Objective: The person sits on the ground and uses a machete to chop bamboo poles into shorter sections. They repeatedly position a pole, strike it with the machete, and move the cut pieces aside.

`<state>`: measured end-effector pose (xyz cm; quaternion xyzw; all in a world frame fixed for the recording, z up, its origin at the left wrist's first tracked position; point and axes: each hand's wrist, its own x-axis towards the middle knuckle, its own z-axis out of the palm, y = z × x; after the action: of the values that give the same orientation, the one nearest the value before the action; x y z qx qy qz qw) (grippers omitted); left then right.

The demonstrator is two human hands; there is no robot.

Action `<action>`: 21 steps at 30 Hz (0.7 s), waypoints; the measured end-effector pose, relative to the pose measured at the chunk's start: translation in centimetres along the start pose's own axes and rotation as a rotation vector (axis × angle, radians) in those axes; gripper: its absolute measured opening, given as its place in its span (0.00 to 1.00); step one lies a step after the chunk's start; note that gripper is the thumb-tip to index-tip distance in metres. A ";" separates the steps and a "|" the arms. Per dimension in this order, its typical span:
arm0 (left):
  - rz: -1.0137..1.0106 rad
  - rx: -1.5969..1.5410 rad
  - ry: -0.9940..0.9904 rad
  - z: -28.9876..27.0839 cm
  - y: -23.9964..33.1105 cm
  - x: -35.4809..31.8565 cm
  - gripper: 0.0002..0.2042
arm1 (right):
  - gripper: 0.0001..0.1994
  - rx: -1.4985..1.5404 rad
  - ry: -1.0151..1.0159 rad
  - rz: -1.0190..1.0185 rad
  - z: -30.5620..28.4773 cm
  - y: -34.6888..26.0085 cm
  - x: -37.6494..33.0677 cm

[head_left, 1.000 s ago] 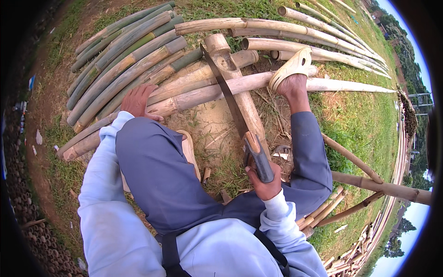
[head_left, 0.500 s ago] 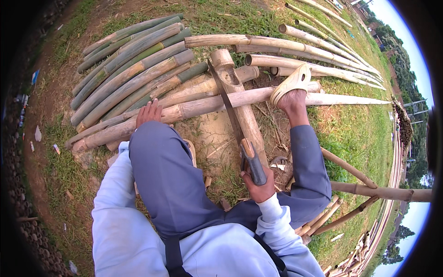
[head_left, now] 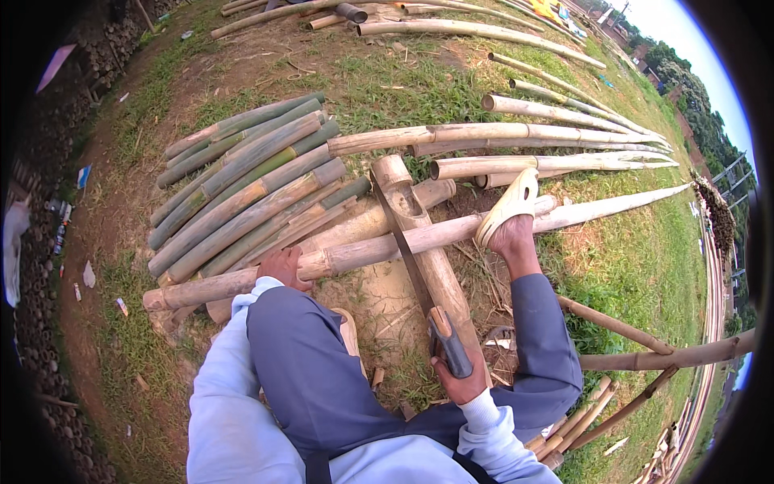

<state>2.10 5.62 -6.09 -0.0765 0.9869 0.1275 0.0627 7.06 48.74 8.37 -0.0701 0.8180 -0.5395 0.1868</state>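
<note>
Your right hand [head_left: 459, 385] is wrapped tight around the dark handle of a long blade [head_left: 407, 258]. The blade runs away from you, up and slightly to the left, toward the far end of the thick wooden block [head_left: 427, 242] set in the bare dirt. The pale bamboo pole [head_left: 379, 248] lies across that block almost at a right angle to the blade, its long axis running from the lower left, by your knee, to its pointed tip far out on the grass at the right.

Your left hand [head_left: 284, 266] presses down on the pole just left of the block, fingers curled over it; whether they close fully round it is hard to say, since your knee hides part of the hand. Your sandalled foot [head_left: 508, 208] pins the same pole on the far right of the block, so the crossing point sits between hand and foot. The blade appears to rest on or just under the pole there, though the view is too bent to be sure. The stack of green bamboo [head_left: 242, 185] lies just beyond your left hand.
</note>
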 end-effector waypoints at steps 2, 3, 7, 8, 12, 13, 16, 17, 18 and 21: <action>0.079 -0.061 0.039 -0.1 1.3 0.7 0.37 | 0.08 0.014 0.080 -0.027 -0.2 0.1 -0.5; 0.047 -0.085 -0.007 -0.7 1.1 0.5 0.37 | 0.08 0.005 0.073 -0.038 -0.1 0.2 -0.6; 0.054 -0.004 -0.050 -1.9 -0.1 0.3 0.37 | 0.09 0.011 0.020 -0.024 0.0 0.2 0.0; 0.033 0.040 -0.068 -1.7 0.2 0.3 0.37 | 0.09 0.020 0.010 -0.003 -0.3 0.3 -0.1; 0.108 0.172 -0.060 -1.4 0.7 1.4 0.36 | 0.10 0.004 0.030 -0.033 -1.0 0.5 -0.1; 0.106 0.172 -0.008 -1.3 0.7 1.6 0.36 | 0.10 0.014 0.054 -0.067 -1.1 0.5 0.0; 0.147 0.148 0.074 -0.3 0.7 0.8 0.37 | 0.11 -0.010 0.054 -0.094 -0.9 2.4 0.2; 0.136 0.128 0.103 -0.5 -0.4 0.1 0.38 | 0.13 -0.023 0.028 -0.078 -0.4 2.0 0.2; 0.133 0.116 0.108 -0.3 -0.6 0.0 0.39 | 0.14 -0.049 0.010 -0.069 -0.5 1.4 0.3; 0.076 0.072 0.009 -0.4 -0.7 0.8 0.40 | 0.13 -0.009 0.030 -0.095 -0.9 1.0 0.2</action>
<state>1.41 4.75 -5.98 -0.0371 0.9933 0.0940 0.0560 6.63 49.90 7.70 -0.1014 0.8189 -0.5451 0.1483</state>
